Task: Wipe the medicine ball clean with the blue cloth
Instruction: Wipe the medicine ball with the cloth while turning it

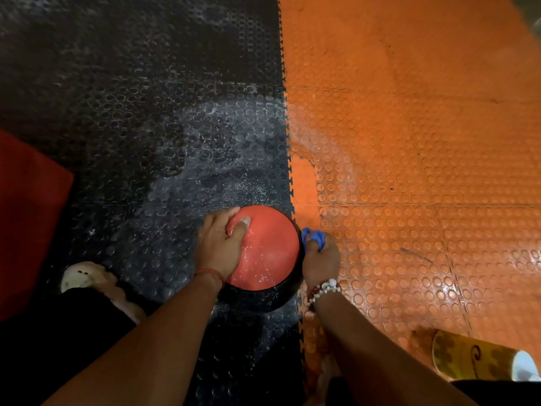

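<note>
The medicine ball (268, 253), red on top and black below, sits on the floor at the seam between black and orange mats. White specks dot its red face. My left hand (219, 244) lies on the ball's left side, palm on it and thumb stretched across the red face. My right hand (320, 259) grips a bunched blue cloth (313, 238) against the ball's right edge.
Studded black floor mat (140, 118) on the left carries a white dusty smear; the orange mat (424, 142) lies to the right. A red pad (26, 215) stands at the left edge. A yellow patterned can (468, 356) lies at lower right. My white shoe (85, 276) is at lower left.
</note>
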`<action>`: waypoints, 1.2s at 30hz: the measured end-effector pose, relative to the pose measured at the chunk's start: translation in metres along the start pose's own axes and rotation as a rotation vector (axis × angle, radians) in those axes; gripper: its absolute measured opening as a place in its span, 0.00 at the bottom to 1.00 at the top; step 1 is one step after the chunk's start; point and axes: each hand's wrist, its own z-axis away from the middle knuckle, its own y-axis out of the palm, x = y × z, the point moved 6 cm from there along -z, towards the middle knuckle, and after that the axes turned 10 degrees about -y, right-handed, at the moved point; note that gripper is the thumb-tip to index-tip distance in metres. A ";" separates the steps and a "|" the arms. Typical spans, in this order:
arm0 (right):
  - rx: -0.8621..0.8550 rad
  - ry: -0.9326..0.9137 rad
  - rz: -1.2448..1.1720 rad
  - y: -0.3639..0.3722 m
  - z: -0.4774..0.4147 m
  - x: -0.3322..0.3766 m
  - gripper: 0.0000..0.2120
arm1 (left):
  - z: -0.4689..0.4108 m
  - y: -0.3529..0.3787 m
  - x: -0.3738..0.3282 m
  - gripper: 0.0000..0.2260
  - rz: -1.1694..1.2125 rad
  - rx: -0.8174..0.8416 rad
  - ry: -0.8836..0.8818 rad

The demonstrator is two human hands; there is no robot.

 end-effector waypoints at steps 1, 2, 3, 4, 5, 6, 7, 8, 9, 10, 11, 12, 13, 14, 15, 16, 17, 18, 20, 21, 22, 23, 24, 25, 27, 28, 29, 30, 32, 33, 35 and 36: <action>-0.038 0.040 -0.025 -0.002 0.007 -0.003 0.07 | 0.001 0.000 0.001 0.18 0.007 0.005 0.005; -0.066 0.048 -0.010 -0.003 0.015 -0.003 0.07 | 0.002 0.000 0.002 0.18 0.010 0.009 0.011; -0.080 0.026 0.022 -0.004 0.023 0.000 0.07 | 0.003 -0.001 0.003 0.19 0.010 0.011 0.018; -0.073 -0.026 0.055 -0.003 0.031 0.008 0.08 | 0.003 -0.002 0.003 0.18 0.006 0.010 0.027; -0.057 -0.101 0.068 -0.002 0.037 0.017 0.08 | 0.003 -0.004 0.005 0.18 0.004 0.010 0.034; -0.034 -0.185 0.072 -0.001 0.040 0.028 0.09 | 0.003 -0.005 0.006 0.18 0.004 0.012 0.040; -0.006 -0.259 0.083 0.000 0.039 0.039 0.09 | 0.002 -0.006 0.007 0.18 0.007 0.016 0.043; 0.031 -0.328 0.102 0.001 0.037 0.050 0.10 | 0.003 -0.006 0.009 0.19 0.011 0.021 0.048; 0.068 -0.362 0.126 0.005 0.030 0.055 0.10 | 0.004 -0.007 0.011 0.20 0.016 0.024 0.053; 0.098 -0.362 0.141 0.007 0.022 0.059 0.11 | 0.005 -0.007 0.012 0.21 0.020 0.024 0.058; 0.121 -0.323 0.155 0.008 0.011 0.056 0.11 | 0.007 -0.007 0.014 0.22 0.021 0.021 0.062; 0.138 -0.276 0.163 0.010 0.002 0.051 0.11 | 0.009 -0.007 0.016 0.22 0.018 0.017 0.066; 0.151 -0.217 0.148 0.010 -0.006 0.042 0.10 | 0.011 -0.007 0.017 0.22 0.014 0.014 0.068; 0.154 -0.163 0.108 0.009 -0.009 0.033 0.09 | 0.012 -0.007 0.018 0.22 0.008 0.012 0.071; 0.147 -0.105 0.067 0.009 -0.011 0.022 0.08 | 0.014 -0.007 0.018 0.23 0.002 0.013 0.074; 0.127 -0.056 0.043 0.006 -0.009 0.014 0.08 | 0.015 -0.006 0.017 0.23 -0.007 0.016 0.078; 0.097 -0.019 0.040 0.004 -0.004 0.007 0.07 | 0.016 -0.005 0.016 0.23 -0.016 0.020 0.081; 0.057 -0.007 0.045 0.000 0.002 0.004 0.07 | 0.016 -0.004 0.015 0.23 -0.025 0.023 0.082; -0.029 -0.020 0.058 -0.006 0.018 0.005 0.06 | 0.015 -0.004 0.012 0.23 -0.028 0.026 0.076; -0.057 -0.064 0.061 -0.006 0.027 0.010 0.06 | 0.013 -0.004 0.012 0.23 -0.027 0.027 0.074; -0.058 -0.131 0.064 -0.006 0.035 0.021 0.07 | 0.012 -0.005 0.011 0.23 -0.028 0.028 0.075; -0.039 -0.210 0.067 -0.003 0.040 0.030 0.09 | 0.012 -0.005 0.011 0.23 -0.030 0.029 0.077; -0.011 -0.286 0.078 0.001 0.043 0.041 0.10 | 0.012 -0.006 0.011 0.23 -0.035 0.027 0.084; 0.019 -0.336 0.101 0.004 0.043 0.048 0.11 | 0.012 -0.006 0.012 0.23 -0.038 0.025 0.092; 0.051 -0.362 0.149 0.007 0.034 0.055 0.12 | 0.014 -0.007 0.013 0.24 -0.033 0.022 0.097; 0.062 -0.344 0.158 0.008 0.027 0.053 0.12 | 0.014 -0.007 0.014 0.23 -0.027 0.023 0.088; 0.063 -0.316 0.169 0.008 0.021 0.049 0.12 | 0.015 -0.006 0.015 0.23 -0.025 0.023 0.076; 0.064 -0.281 0.181 0.006 0.015 0.044 0.11 | 0.015 -0.006 0.015 0.23 -0.029 0.024 0.067; 0.047 -0.184 0.136 -0.002 0.009 0.031 0.06 | 0.016 -0.004 0.014 0.24 -0.043 0.022 0.061; 0.040 -0.112 0.096 -0.005 0.010 0.023 0.05 | 0.017 -0.003 0.013 0.24 -0.047 0.019 0.063; 0.014 0.033 0.034 -0.009 0.019 0.002 0.06 | 0.017 -0.003 0.012 0.24 -0.041 0.016 0.064; -0.004 0.102 0.020 -0.010 0.026 -0.007 0.06 | 0.016 -0.003 0.011 0.23 -0.032 0.017 0.057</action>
